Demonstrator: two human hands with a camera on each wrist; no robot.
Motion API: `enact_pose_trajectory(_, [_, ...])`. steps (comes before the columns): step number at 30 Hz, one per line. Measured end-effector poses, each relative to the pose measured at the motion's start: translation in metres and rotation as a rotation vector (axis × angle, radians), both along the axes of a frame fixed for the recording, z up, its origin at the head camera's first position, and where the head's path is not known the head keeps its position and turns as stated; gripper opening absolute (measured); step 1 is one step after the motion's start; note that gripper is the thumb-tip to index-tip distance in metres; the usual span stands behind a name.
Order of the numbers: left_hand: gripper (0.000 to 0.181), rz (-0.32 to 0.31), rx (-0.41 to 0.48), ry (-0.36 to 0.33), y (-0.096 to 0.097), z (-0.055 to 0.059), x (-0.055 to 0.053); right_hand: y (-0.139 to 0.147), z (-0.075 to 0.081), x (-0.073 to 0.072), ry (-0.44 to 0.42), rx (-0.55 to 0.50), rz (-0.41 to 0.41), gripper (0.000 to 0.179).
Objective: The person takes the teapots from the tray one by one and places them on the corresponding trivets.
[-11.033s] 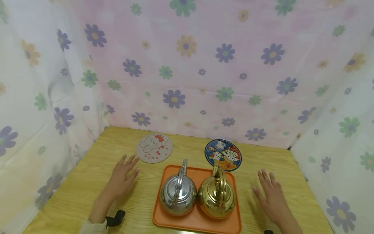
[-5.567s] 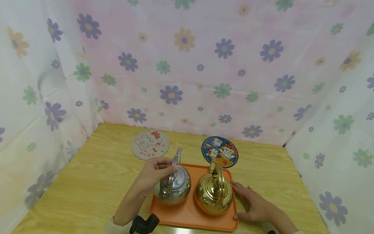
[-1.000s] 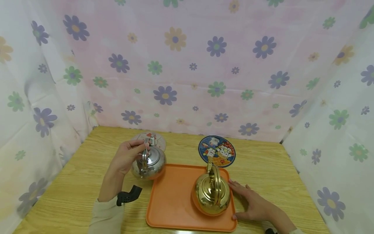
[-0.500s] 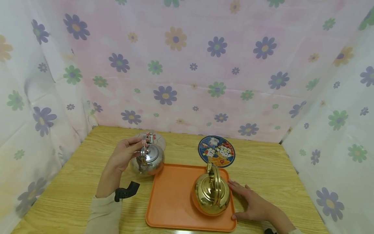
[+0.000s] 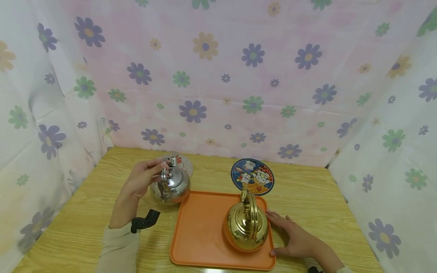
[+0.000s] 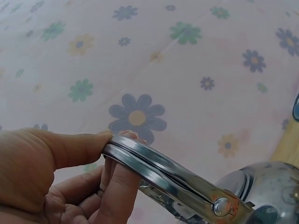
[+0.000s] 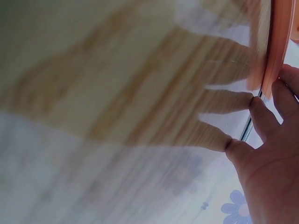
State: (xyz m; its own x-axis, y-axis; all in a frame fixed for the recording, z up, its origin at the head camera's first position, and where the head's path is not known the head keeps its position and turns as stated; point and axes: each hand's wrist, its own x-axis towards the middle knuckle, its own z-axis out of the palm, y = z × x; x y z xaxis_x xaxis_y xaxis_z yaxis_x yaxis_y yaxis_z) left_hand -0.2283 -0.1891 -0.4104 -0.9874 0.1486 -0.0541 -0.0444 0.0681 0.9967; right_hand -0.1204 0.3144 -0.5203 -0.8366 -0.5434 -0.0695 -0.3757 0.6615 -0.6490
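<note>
My left hand [image 5: 138, 180] grips the arched handle [image 6: 154, 161] of a silver kettle [image 5: 174, 193], thumb on one side and fingers curled under it. That kettle is at the back left corner of the orange tray [image 5: 198, 231] and covers part of a round pink mat [image 5: 186, 163]. Whether its base touches the table cannot be made out. A gold kettle [image 5: 239, 231] stands upright on the tray's right half. At the tray's right edge, my right hand [image 5: 293, 239] rests with its fingers spread and fingertips touching the rim and tabletop.
Behind the tray lies a round blue mat [image 5: 252, 176] with cartoon figures, close to the gold kettle's spout. The wooden table [image 5: 300, 189] is bounded by flowered curtains [image 5: 218, 94] at the back and both sides.
Earlier both kettles stood together on the tray with both hands apart from them. My left hand has since carried the silver kettle left and back off the tray. My right hand stays at the rim.
</note>
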Motion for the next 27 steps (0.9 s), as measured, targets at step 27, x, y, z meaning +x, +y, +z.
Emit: enact_pose_trajectory(27, [0.039,-0.065,0.057,0.065,-0.008,0.013,-0.021,0.001,-0.002,-0.001,0.0,0.01,-0.007,0.098])
